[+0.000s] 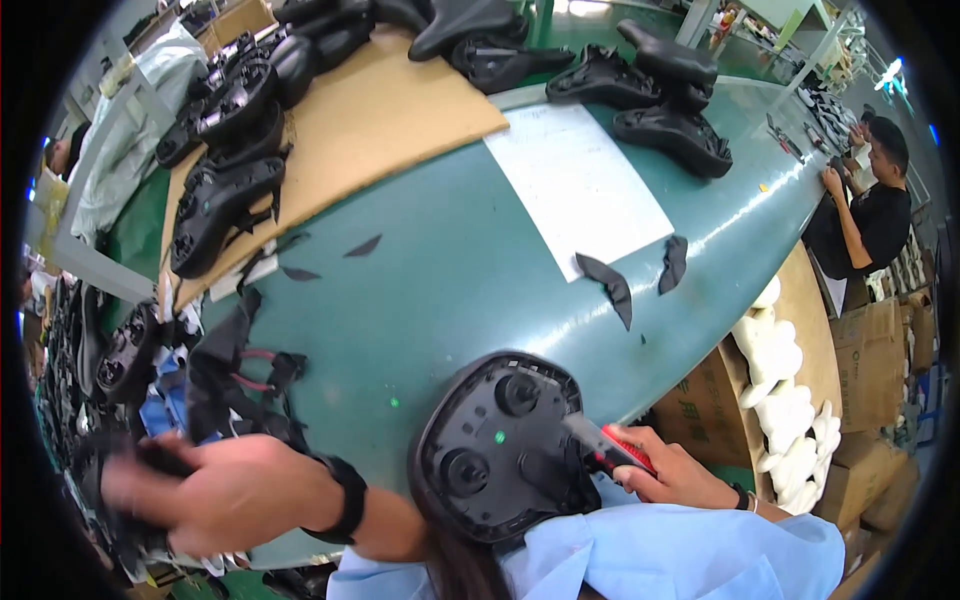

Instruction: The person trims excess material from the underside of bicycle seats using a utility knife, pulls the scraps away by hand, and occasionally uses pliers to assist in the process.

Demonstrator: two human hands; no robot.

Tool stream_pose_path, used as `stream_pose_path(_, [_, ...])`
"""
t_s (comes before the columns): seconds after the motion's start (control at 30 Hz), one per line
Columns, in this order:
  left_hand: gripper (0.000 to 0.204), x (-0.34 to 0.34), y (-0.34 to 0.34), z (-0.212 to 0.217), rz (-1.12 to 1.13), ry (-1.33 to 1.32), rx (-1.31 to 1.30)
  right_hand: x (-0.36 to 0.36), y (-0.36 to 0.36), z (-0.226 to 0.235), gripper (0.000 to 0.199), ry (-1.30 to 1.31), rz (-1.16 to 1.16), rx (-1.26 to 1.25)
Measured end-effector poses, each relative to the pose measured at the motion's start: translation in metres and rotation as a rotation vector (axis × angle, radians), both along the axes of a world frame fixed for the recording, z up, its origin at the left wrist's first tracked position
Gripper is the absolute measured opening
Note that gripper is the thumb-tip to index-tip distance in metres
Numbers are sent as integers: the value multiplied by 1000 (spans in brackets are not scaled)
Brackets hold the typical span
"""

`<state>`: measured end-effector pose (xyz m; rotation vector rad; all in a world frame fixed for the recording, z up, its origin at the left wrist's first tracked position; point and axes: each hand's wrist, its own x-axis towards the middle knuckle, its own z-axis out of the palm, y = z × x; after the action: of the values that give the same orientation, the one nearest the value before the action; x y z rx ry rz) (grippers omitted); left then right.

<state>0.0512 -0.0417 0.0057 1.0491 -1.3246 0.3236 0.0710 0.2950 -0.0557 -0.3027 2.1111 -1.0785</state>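
Upturned bicycle saddle [497, 447] at the green table's [440, 280] near edge.
Underside up, wide end away, long axis toward the person (nose hidden). Right hand [672, 468] grips a red utility knife [608, 446] against it; blurred left hand [215, 492] clutches black scraps [140, 460].

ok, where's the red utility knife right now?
In the head view it's low and right of centre, in the right hand: the red utility knife points its blade at the right edge of the upturned black saddle on the green table.
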Motion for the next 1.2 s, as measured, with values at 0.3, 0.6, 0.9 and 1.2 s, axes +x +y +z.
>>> stream_pose_path(0.3, [63,19,-19,-100,-1305,-1049,1358,-214,-28,20,40,428,-267,-63])
stream_pose_path(0.6, [38,-24,-98,-79,-1530,-84,1305,-448,-156,-32,36,392,-343,-496])
stream_pose_path(0.9, [15,-53,-39,-105,-1350,-294,975,-537,-315,-69,38,103,-493,-837])
stream_pose_path(1.2, [16,-55,-44,-82,-1355,-372,917,-442,-252,-12,32,-41,-354,-997])
